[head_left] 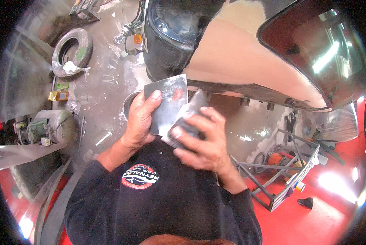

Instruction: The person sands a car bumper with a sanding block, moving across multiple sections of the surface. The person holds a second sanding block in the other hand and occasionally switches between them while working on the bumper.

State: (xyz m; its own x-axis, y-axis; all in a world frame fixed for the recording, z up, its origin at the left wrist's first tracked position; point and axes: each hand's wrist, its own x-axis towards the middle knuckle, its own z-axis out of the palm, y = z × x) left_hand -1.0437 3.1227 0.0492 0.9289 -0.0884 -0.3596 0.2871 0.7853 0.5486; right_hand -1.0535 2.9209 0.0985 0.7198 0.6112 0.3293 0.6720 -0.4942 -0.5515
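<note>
My left hand (139,124) is closed on a flat grey metal plate (166,104), thumb across its face. White dust and a reddish smear mark the plate. My right hand (203,141) is closed round a dark grey flat piece (198,102) with whitish patches, close against the plate's right edge. Motion blurs it, and my fingers cover much of it, so its kind is unclear. Both hands are in front of my black top. Beyond them stands a car body panel (228,45), coated beige and black, with a dark window (309,45) at the upper right.
A dusty tyre (75,53) lies on the floor at the far left, above a compressor-like machine (46,128). Loose wiring with an orange lamp (138,38) hangs beside the car. A metal frame stand (281,167) is on the right, near a small black object (306,203) on red floor.
</note>
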